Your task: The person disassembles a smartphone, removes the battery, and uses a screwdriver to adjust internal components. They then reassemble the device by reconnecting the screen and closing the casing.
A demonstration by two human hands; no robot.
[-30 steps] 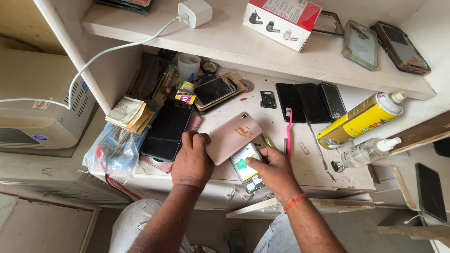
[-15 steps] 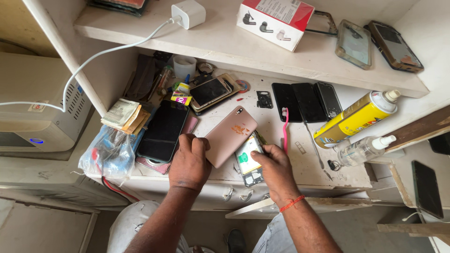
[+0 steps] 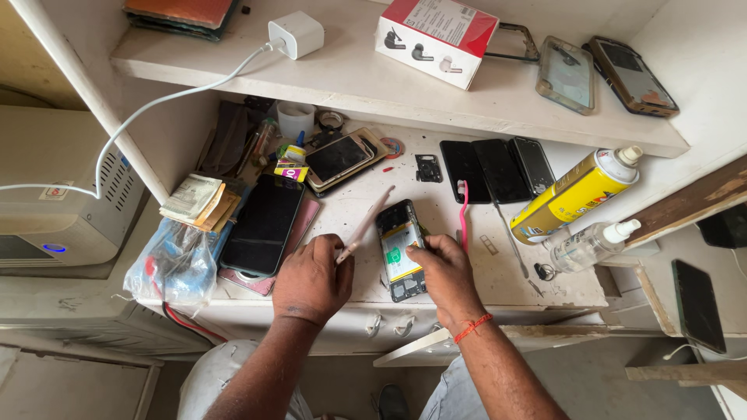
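Pink back cover [image 3: 364, 225] edge-on in left hand [image 3: 311, 278]; opened phone [image 3: 401, 250] partly hidden under gripping right hand [image 3: 445, 272].

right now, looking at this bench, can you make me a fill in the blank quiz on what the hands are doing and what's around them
1. The left hand holds the phone's pink ____ up on edge.
2. The right hand rests on the opened phone, whose ____ is exposed.
3. The yellow spray can lies to the ____ of the opened phone.
4. A white charger sits on the ____ above the bench.

Missing words: back cover; battery; right; shelf
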